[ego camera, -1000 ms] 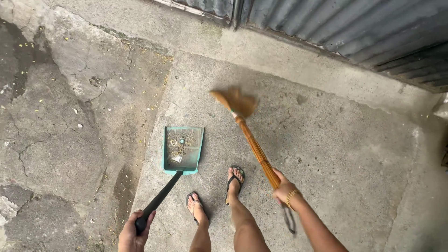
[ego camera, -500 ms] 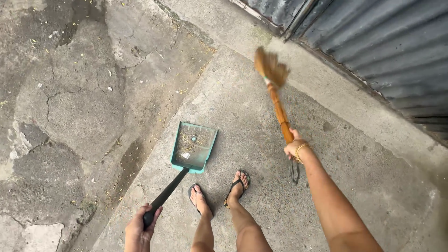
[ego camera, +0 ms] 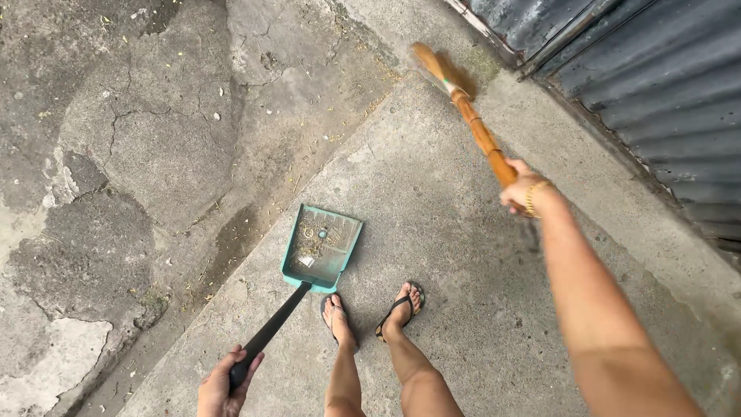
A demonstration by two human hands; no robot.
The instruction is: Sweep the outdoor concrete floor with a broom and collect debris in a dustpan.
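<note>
Two hands at work on a concrete floor, one on a dustpan, one on a broom.

The left hand [ego camera: 225, 384] has its fingers wrapped around the black handle of the teal dustpan [ego camera: 322, 247], which rests on the floor holding debris just ahead of the sandalled feet. The right hand [ego camera: 519, 185] has its fingers clamped on the stick broom [ego camera: 463, 104], its bristles near the corrugated metal wall [ego camera: 641, 69].

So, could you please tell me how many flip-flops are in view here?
2. The left flip-flop is on the concrete just below the teal dustpan; the right flip-flop is beside it, further right. Neither looks hidden.
</note>
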